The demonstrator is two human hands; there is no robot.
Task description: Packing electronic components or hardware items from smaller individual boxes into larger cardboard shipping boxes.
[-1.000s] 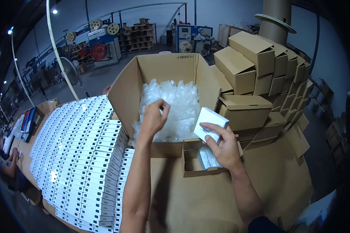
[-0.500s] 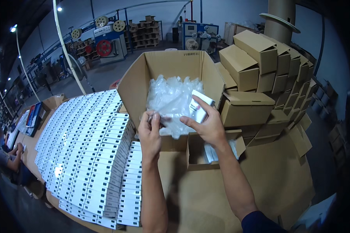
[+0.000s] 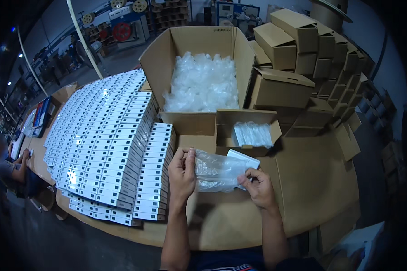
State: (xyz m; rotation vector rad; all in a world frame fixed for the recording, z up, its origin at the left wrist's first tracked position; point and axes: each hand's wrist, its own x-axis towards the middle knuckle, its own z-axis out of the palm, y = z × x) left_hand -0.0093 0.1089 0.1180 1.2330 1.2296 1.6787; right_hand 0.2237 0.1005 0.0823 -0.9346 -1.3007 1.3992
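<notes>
My left hand (image 3: 182, 176) pinches one end of a clear plastic bag (image 3: 212, 170), which is stretched flat between my hands above the cardboard-covered table. My right hand (image 3: 260, 189) is closed on a small white box (image 3: 243, 157), with the bag's other end by its thumb and fingers. Part of the box is behind the bag; whether any of it is inside, I cannot tell. Just beyond my hands stands a small open carton (image 3: 221, 147) with several plastic-wrapped packs (image 3: 252, 134) in it.
A large open carton (image 3: 151, 58) full of clear plastic bags (image 3: 203, 83) stands behind. Dense rows of white boxes (image 3: 104, 149) cover the left side. Brown cartons (image 3: 280, 88) are stacked at the right. At the far left, another person (image 3: 13, 169) sits at the table.
Both hands have come back from the large carton, toward me. The plastic bag is now spread between them, and the white box has come along in my right hand. The view has tilted down.
</notes>
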